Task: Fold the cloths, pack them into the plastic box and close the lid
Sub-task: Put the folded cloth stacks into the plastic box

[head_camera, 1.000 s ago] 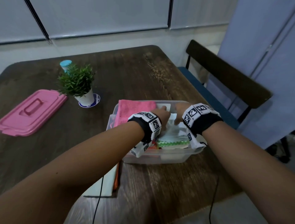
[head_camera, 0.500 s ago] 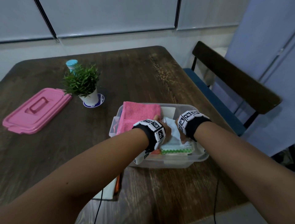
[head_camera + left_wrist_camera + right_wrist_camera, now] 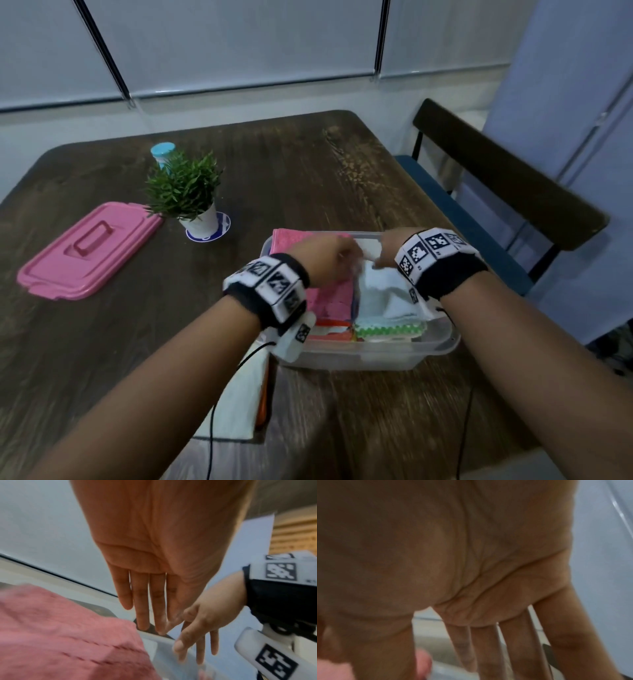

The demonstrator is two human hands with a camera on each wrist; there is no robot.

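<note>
Hands hover over the clear plastic box [image 3: 363,356], which sits on the dark wooden table [image 3: 294,164] at about 5 o'clock from the table's middle. The left hand [image 3: 325,258] has its fingers [image 3: 142,601] straight and together above the pink cloth [image 3: 329,298], holding nothing. The right hand [image 3: 394,246], just beside it, has straight, slightly spread fingers [image 3: 488,649] over the white cloth [image 3: 387,294]; whether they touch it I cannot tell. Both cloths lie folded in the box on top of a green-edged cloth [image 3: 387,331]. The pink lid [image 3: 89,250] lies flat at 9 o'clock, well apart from the box, with a small potted plant [image 3: 186,192] between them.
</note>
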